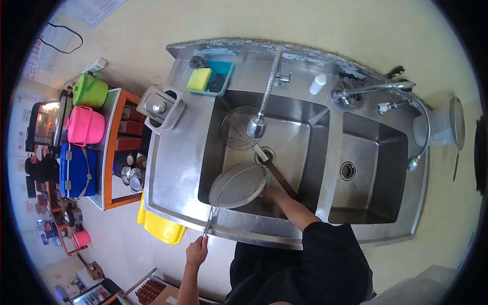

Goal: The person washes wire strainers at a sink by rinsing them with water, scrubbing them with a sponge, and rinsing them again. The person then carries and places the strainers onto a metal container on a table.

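Note:
My left hand [196,251] is closed round the long metal handle of a round mesh strainer [239,185]. The strainer is tilted over the front left part of the large sink basin [317,157]. My right hand [273,195] is beside the strainer's right rim, low in the basin. Its fingers are blurred and partly hidden, so whether they touch or hold anything does not show. Behind the strainer, a wire skimmer [235,128] with a brown wooden handle [281,181] lies in the basin, across the drain. Above it hangs a spring-hose faucet head [255,127].
A blue tray [223,89] with a yellow sponge [199,79] and scourers stands at the back left. Metal containers [161,108] sit at the left. A smaller basin [373,173], a second faucet [376,90] and a white bottle [317,84] are on the right.

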Motion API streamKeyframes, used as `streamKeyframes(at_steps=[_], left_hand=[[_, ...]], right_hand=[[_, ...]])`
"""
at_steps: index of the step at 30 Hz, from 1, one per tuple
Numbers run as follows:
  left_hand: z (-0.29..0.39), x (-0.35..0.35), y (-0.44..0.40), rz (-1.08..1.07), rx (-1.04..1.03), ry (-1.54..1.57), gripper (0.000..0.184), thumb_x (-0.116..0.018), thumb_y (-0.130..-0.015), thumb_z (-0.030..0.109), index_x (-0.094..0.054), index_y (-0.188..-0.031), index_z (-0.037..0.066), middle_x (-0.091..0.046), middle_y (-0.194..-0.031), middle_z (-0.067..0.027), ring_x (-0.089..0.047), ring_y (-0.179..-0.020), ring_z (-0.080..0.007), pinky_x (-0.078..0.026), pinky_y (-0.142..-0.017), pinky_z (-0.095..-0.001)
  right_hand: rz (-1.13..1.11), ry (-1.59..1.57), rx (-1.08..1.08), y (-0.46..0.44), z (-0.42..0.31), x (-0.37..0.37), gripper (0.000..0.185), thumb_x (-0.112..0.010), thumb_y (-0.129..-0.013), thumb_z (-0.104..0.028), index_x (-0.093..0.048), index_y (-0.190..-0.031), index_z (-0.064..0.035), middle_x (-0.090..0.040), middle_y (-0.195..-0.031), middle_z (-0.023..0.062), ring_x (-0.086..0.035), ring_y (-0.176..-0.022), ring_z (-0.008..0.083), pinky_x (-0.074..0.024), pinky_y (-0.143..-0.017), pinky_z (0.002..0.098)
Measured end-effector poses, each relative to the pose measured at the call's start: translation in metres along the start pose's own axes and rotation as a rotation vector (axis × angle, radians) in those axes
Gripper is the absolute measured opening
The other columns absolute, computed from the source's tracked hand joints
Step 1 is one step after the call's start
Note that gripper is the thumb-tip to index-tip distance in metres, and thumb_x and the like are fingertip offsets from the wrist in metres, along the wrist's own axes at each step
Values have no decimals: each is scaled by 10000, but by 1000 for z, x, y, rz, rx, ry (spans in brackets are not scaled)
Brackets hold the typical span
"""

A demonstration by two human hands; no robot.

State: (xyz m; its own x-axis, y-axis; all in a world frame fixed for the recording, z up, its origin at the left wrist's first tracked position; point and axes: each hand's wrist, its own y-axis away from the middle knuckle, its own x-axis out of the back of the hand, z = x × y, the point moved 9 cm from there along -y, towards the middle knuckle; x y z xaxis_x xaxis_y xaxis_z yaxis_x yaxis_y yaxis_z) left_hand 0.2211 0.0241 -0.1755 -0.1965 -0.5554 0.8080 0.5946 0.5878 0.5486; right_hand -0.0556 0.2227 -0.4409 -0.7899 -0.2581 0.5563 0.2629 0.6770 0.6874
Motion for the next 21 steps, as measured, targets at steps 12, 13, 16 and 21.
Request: streamKeyframes(at_steps=[12, 13, 16, 21], left_hand=[[-29, -19, -9, -152, -21, 342, 352, -675, -936, 243, -503, -726, 18, -547, -534, -124, -545, -460, -252, -412, -461, -380], [-28, -18, -12, -177, -6, 401, 351, -679, -934, 237, -501, -727, 16, -538, -530, -114, -527, -449, -210, -409, -459, -365], [-31, -24, -10, -322, 13, 502, 307, -660, -958, 244, -534, -784, 24, -535, -563, -61, -478, -510, -113, -410, -491, -313], [-34, -54, -3, -553, 54, 714, 278, -625, -990, 264, -549, -841, 42, -522, -602, -9, -463, -546, -92, -402, -517, -292]], right_hand=[[364, -67, -13, -50, 25, 44, 560, -615, -841, -341, -552, -1323, -63, -571, -1231, 221, -537, -1168, 430, -444, -976, 535], [276, -205, -65, -56, 33, 43, 564, -622, -833, -327, -548, -1324, -60, -598, -1185, 225, -560, -1137, 437, -454, -969, 521], [532, -344, -126, -12, 66, 69, 532, -604, -813, -271, -575, -1284, -25, -644, -1023, 240, -607, -1056, 438, -488, -925, 470], [472, -1309, -92, 49, 108, 132, 481, -547, -790, -193, -645, -1226, -13, -685, -1054, 104, -642, -986, 254, -501, -870, 358]])
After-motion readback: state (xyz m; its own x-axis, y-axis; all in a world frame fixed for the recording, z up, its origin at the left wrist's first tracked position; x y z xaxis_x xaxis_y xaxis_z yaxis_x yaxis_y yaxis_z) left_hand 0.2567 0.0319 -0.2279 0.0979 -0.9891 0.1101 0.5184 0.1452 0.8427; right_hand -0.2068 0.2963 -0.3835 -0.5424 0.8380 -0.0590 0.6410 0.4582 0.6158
